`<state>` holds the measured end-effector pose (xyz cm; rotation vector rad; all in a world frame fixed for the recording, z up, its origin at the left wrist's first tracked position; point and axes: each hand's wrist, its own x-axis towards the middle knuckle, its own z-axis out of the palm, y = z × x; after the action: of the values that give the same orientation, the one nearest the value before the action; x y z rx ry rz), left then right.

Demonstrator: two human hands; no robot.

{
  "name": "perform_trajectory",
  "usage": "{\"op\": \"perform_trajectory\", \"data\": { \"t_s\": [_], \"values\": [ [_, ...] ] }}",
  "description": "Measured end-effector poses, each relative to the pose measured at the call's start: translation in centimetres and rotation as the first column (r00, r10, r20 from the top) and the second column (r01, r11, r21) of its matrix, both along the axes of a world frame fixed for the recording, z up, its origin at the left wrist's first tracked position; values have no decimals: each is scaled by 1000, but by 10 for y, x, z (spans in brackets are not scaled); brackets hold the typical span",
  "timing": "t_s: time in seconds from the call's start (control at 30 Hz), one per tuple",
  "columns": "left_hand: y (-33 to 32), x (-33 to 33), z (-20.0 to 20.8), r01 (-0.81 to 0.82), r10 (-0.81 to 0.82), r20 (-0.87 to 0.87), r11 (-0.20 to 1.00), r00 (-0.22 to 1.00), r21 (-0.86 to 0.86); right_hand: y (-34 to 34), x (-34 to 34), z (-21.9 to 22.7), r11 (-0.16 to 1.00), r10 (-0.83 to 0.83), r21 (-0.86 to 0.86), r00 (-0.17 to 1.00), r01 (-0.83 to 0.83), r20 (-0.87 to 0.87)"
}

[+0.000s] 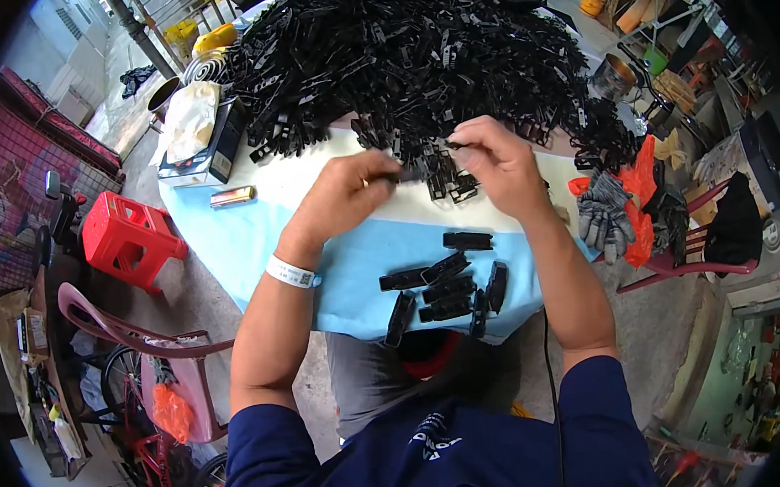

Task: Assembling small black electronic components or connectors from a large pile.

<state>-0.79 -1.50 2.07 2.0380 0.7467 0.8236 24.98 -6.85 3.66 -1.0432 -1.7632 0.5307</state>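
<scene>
My left hand (345,192) is closed, thumb and fingers pinching a black plastic part (410,174) that points to the right. My right hand (501,166) is also closed, its fingertips on a small dark piece (453,145) too small to make out fully. Between and just beyond both hands, loose black plastic frames (440,177) lie at the near edge of a large heap of black plastic parts (402,50). Closer to my body, several black blocky pieces (448,288) rest in a loose group on the light blue cloth (348,288).
Left on the table, a box (221,156) carries a pale bag (193,122), with a battery-like cylinder (233,196) nearby. Grey gloves (605,216) and an orange bag (640,224) hang at the right edge. A red stool (133,241) and pink chair (122,329) stand left.
</scene>
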Motion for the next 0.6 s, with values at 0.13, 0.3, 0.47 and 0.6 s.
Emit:
{"op": "perform_trajectory", "data": {
  "t_s": [0.13,0.3,0.47,0.6],
  "values": [
    [1,6,3,-151,199,251,969,947,-197,1,0,-1,998,60,-1,983,-62,-174],
    [-1,11,0,-178,221,326,972,919,-155,-5,-6,-3,972,166,-122,956,-200,-242],
    [-7,19,0,-190,204,236,978,950,-81,-8,-6,-5,901,224,-257,880,-351,-418],
    [-11,23,-2,-195,193,252,981,948,-17,-8,-7,3,822,194,-396,856,-408,-480]
  ]
}}
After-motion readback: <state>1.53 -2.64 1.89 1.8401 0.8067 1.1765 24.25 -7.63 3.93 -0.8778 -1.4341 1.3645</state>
